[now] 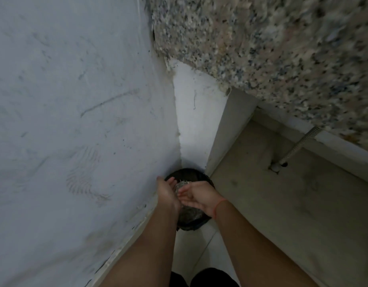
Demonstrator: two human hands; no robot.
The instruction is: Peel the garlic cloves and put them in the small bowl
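I look down into a floor corner at a dark round bin (189, 175) lined with a black bag. Both my hands hover over its mouth. My left hand (168, 192) is held edge-on with straight fingers, palm facing right. My right hand (196, 195) is palm up with loosely spread fingers. Pale papery garlic skins (182, 184) lie between the two palms and over the bin. No garlic cloves and no small bowl are in view.
A white plastered wall (75, 121) fills the left side. A speckled granite counter edge (282, 59) overhangs at the upper right, with a flexible metal hose (299, 143) running down into the beige floor beneath it. White floor tiles (191, 249) lie by my feet.
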